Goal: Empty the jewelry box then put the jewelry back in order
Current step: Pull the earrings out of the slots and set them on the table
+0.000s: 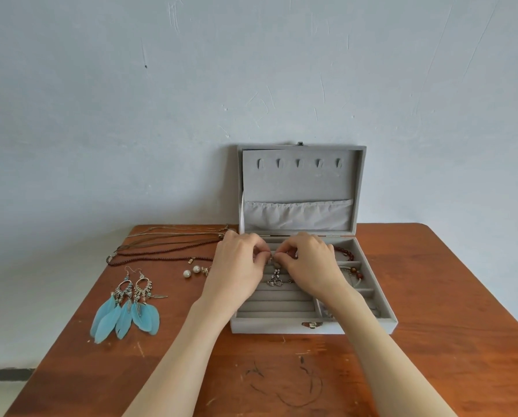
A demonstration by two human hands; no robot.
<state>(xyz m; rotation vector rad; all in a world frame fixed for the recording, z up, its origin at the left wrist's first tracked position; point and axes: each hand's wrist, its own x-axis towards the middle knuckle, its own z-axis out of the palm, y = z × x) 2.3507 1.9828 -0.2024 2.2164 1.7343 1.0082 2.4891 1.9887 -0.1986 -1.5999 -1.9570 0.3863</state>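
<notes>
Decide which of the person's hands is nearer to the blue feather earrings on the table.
Left. The left hand is at the jewelry box's left edge, up and right of the blue feather earrings; the right hand is farther right, over the box.

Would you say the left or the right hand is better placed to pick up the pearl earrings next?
Probably the left hand: the pearl earrings lie on the table just left of it, while the right hand is over the jewelry box.

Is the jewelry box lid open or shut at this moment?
Open. The lid stands upright against the wall, showing its hooks and fabric pocket, while both hands work over the ring rolls below.
</notes>
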